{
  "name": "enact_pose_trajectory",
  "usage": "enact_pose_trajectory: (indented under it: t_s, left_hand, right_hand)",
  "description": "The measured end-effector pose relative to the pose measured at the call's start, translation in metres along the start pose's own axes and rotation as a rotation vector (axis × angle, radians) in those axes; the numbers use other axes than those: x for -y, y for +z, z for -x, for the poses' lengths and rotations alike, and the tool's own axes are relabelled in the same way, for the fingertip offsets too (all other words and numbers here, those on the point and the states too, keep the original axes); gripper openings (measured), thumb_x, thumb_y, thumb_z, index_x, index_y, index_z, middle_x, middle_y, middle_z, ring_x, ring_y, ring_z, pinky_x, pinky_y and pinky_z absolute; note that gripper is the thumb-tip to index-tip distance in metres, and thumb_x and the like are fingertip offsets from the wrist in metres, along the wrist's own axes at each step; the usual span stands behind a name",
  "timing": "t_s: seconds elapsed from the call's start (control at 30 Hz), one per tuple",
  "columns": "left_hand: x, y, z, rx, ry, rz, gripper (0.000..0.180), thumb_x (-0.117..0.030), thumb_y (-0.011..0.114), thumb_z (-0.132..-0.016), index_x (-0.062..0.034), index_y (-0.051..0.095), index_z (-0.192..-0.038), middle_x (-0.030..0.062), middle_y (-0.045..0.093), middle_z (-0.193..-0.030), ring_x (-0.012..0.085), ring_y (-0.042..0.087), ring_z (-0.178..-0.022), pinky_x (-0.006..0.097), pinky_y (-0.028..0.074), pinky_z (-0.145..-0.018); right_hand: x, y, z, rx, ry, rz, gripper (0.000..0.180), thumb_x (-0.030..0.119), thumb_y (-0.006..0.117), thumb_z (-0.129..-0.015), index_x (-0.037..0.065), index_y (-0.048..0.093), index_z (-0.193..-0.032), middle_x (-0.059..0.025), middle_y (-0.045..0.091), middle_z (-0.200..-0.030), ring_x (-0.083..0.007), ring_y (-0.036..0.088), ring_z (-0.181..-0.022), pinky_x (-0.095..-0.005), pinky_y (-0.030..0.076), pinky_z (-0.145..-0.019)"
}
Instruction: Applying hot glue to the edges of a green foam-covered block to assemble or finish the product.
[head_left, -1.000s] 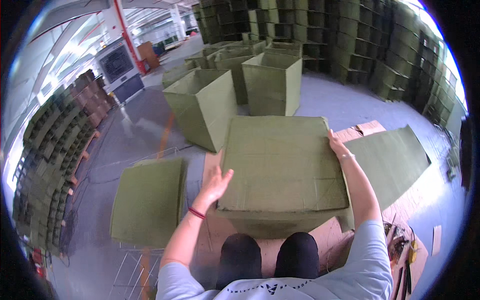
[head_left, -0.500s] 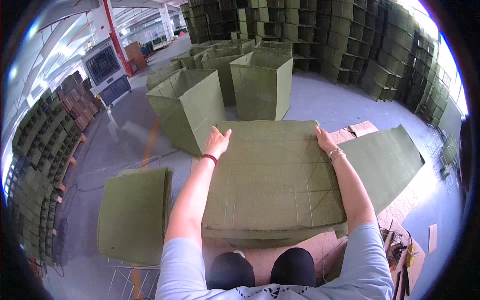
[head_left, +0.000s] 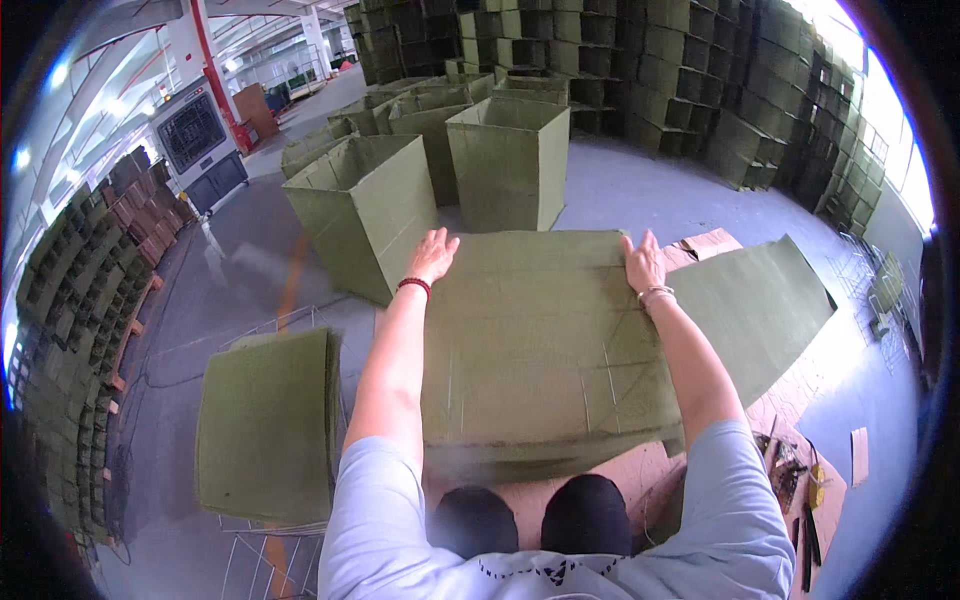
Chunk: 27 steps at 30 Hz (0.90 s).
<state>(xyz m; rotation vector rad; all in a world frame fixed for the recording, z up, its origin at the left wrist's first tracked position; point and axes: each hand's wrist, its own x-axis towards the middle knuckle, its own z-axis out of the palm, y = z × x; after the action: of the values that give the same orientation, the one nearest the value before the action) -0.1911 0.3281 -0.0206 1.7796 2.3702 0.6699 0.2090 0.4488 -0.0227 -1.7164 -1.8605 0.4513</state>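
A large green, boxy panel with fold lines and fine wires or threads on its face (head_left: 530,340) lies before me over my knees' far side. At its far left corner is my left hand (head_left: 432,258), fingers stretched forward along the edge, a red beaded bracelet on the wrist. My right hand (head_left: 645,264) touches the far right corner with thumb and fingers apart. Neither hand appears closed round the panel; their undersides are hidden. Under the panel's right side, a flat green sheet (head_left: 750,310) reaches out over cardboard.
Left of me, a stack of green panels (head_left: 265,425) sits on a wire frame. Open-topped green boxes (head_left: 510,165) stand ahead, with tall stacks (head_left: 680,70) behind. Dark tools (head_left: 808,530) lie on pinkish cardboard (head_left: 790,400) at right. Further stacks (head_left: 70,350) line the left.
My hands' fingers have straightened at the panel's far corners, the right hand's most clearly. The panel's near edge sits slightly higher in view, and the whole view has shifted a little.
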Motion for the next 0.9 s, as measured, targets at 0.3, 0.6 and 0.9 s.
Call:
enact_pose_trajectory:
  t_s: [0.3,0.6,0.9]
  left_hand:
    - [-0.005,-0.017,0.135,0.020,-0.067,-0.014,0.088,-0.055,0.040,-0.091,0.0091,0.007,-0.141,0.0270,0.008,-0.149,0.0344,0.008,-0.140,0.038,0.014,-0.114]
    - [-0.045,-0.050,0.318,0.054,-0.026,0.301,0.086,-0.051,0.042,-0.092,0.0104,0.007,-0.141,0.0281,0.011,-0.148,0.0337,0.011,-0.140,0.037,0.014,-0.114]
    - [-0.045,-0.026,0.348,-0.064,-0.216,0.967,0.071,-0.049,0.034,-0.096,0.0026,0.019,-0.143,0.0166,0.018,-0.150,0.0237,0.014,-0.140,0.035,0.013,-0.113]
  right_hand:
    - [-0.023,-0.044,0.110,0.273,-0.214,0.065,0.084,0.058,0.036,-0.091,-0.010,0.019,-0.138,-0.0299,0.020,-0.145,-0.0378,0.020,-0.137,-0.0428,0.022,-0.111]
    - [-0.048,-0.093,0.223,0.161,-0.306,0.061,0.077,0.049,0.040,-0.094,-0.012,0.021,-0.137,-0.0298,0.022,-0.144,-0.0351,0.022,-0.137,-0.0369,0.020,-0.112]
    - [-0.052,-0.095,0.232,0.345,0.182,-0.827,0.067,0.051,0.041,-0.094,-0.008,0.047,-0.127,-0.0137,0.057,-0.122,-0.0182,0.049,-0.116,-0.0311,0.035,-0.100]
